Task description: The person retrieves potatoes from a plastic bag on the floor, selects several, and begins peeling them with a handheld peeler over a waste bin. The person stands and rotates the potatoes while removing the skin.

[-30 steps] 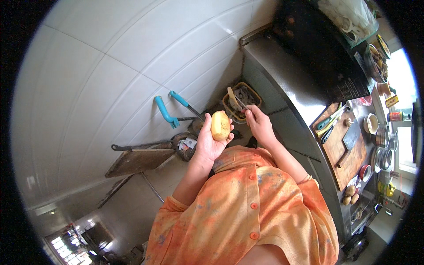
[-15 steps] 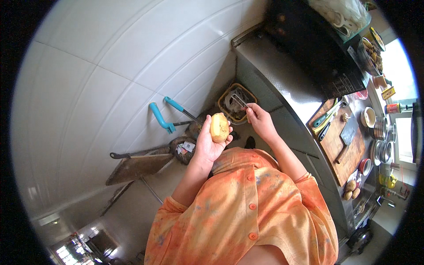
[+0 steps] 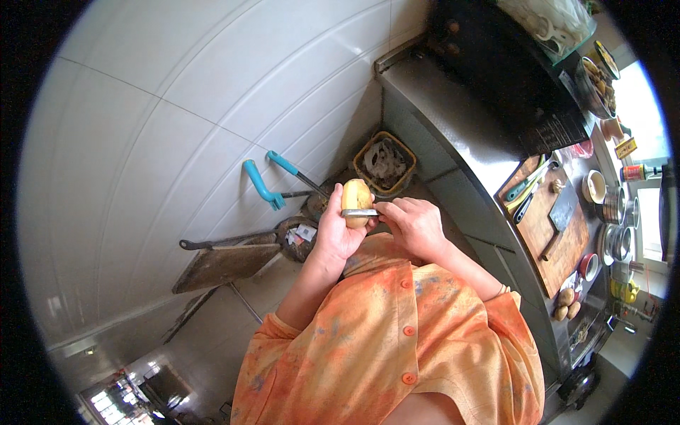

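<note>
A partly peeled potato point(image 3: 356, 195) rests in my left hand point(image 3: 338, 230), its fingers wrapped round the sides. Pale yellow flesh shows along its left part, while brownish skin covers the rest. In my right hand point(image 3: 414, 227) is a metal peeler point(image 3: 360, 212), its blade lying across the lower half of the potato and touching it. My right fingers are closed round the peeler's handle, which they mostly hide. Just beyond the potato, on the floor, stands a yellow-rimmed waste bin point(image 3: 412, 157) with a crumpled liner in it.
To the right, the counter carries a wooden cutting board point(image 3: 567, 244) with a cleaver point(image 3: 563, 209) and green-handled tools. Several unpeeled potatoes point(image 3: 563, 312) lie by the board's near end, bowls point(image 3: 593, 188) behind it. Blue-handled tools point(image 3: 262, 185) and a dustpan-like board point(image 3: 223, 268) lean at the white wall.
My right hand has come down and back from above the bin, bringing the peeler onto the potato. My left hand still holds the potato in nearly the same place.
</note>
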The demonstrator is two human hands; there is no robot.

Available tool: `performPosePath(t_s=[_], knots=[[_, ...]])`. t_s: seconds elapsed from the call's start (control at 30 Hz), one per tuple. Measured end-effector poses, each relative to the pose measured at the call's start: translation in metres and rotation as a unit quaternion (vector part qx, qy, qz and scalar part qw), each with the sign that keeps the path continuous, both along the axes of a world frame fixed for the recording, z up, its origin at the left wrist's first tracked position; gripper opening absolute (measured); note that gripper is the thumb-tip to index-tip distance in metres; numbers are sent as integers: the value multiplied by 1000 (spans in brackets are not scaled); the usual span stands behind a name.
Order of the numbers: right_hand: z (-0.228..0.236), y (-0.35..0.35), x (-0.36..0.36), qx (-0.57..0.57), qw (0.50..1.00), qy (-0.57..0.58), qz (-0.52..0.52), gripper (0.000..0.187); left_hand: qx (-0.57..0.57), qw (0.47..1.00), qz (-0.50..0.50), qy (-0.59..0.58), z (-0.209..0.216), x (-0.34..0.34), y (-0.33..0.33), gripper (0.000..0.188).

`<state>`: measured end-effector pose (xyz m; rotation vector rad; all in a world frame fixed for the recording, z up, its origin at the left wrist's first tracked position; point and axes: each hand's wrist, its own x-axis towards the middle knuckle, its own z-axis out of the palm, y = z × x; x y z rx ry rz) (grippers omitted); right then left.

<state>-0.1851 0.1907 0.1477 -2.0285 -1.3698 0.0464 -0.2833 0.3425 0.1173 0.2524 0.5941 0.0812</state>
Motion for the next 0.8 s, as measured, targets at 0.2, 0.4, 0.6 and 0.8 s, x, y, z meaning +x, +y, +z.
performPosePath(t_s=[0.2,0.4,0.6,0.8], knots=[[-5,7,2,43,999,-9,-13,16,43,999,5,32,11,1,-4,46],[-52,16,53,-117,980,63,-150,15,16,997,-70,-24,12,-9,-13,47],[-83,14,65,-121,956,147,-221,23,-9,1000,1,-16,8,-8,-3,52],[-11,8,5,10,987,145,-67,16,-8,998,49,-40,-6,-12,5,51]])
